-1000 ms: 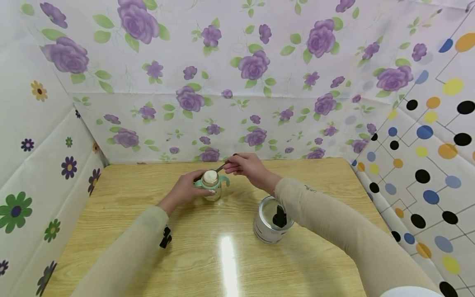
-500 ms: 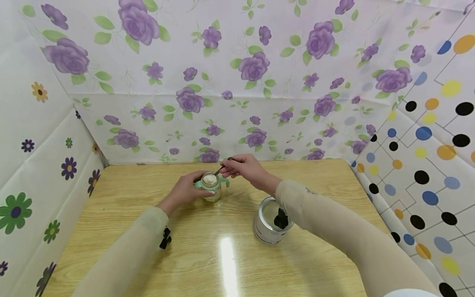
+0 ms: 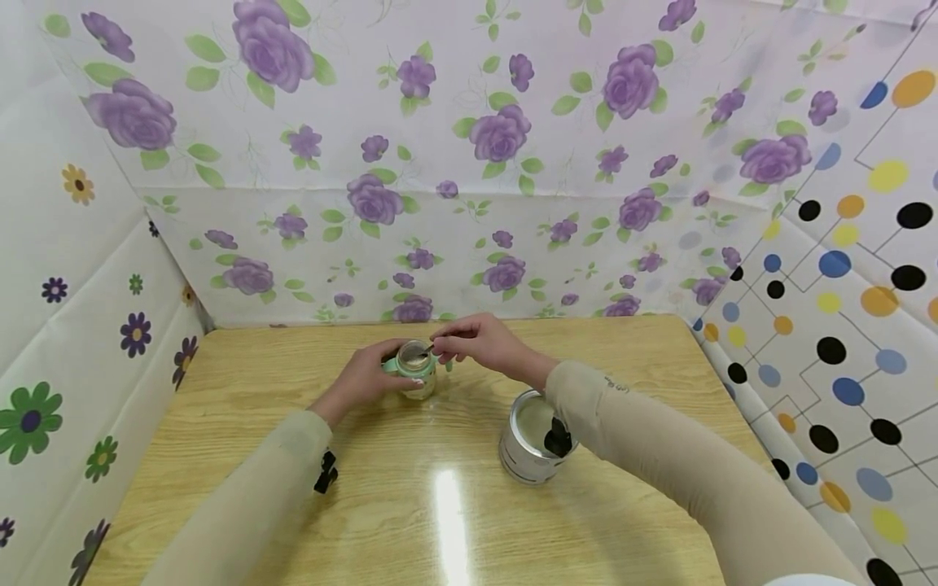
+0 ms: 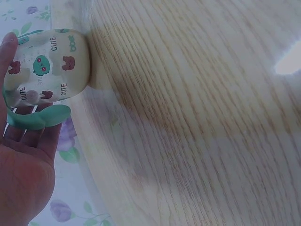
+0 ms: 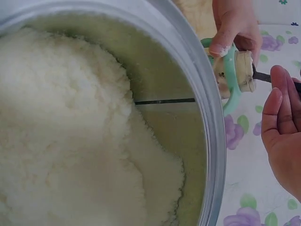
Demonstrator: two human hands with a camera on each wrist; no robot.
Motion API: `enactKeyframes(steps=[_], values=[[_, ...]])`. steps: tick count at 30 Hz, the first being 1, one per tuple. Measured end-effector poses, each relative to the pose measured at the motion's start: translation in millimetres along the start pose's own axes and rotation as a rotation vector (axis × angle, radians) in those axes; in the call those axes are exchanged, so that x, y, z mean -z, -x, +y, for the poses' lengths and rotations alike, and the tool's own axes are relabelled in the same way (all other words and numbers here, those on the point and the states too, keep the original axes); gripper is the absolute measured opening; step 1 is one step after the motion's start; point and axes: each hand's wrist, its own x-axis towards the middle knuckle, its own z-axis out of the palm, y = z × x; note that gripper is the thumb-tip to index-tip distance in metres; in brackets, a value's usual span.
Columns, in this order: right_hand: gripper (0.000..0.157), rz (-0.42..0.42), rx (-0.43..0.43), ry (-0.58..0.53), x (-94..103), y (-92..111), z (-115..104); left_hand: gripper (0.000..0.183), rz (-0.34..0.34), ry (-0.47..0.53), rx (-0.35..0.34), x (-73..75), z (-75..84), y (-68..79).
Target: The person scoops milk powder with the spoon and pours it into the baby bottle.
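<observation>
A clear feeding bottle (image 3: 420,391) with a green two-handled collar stands near the table's back edge. My left hand (image 3: 362,378) grips it from the left side. Bear and "CUTE" prints cover its body (image 4: 47,66) in the left wrist view, where fingers pass behind one green handle (image 4: 37,118). My right hand (image 3: 489,343) pinches a dark spoon (image 5: 262,76) by its handle. The spoon's bowl end dips into the bottle's uncapped mouth (image 3: 414,352). Pale powder coats the rim in the right wrist view.
An uncapped metal can (image 3: 522,457) stands under my right forearm. Cream-white powder (image 5: 70,132) is heaped inside it, and a dark line crosses its inner wall. A wood-grain table (image 3: 381,513) lies beneath, with patterned cloth walls (image 3: 454,228) at the back and sides.
The white heap of powder seen at the bottle's mouth has gone from there. My right hand has moved slightly down and left, tilting the spoon into the mouth. The left hand stays put.
</observation>
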Motion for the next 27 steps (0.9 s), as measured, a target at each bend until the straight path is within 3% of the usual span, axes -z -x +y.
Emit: enactKeyframes(steps=[13,27], values=[[0.028,-0.018,0.043,0.194,-3.3,-1.3,-1.5,0.073,-0.006,0.0,0.009,0.2,1.4,-0.7],[0.027,-0.01,0.021,0.21,-4.7,-1.9,-7.0,0.073,-0.007,-0.001,-0.003,-0.6,-0.3,-0.9]])
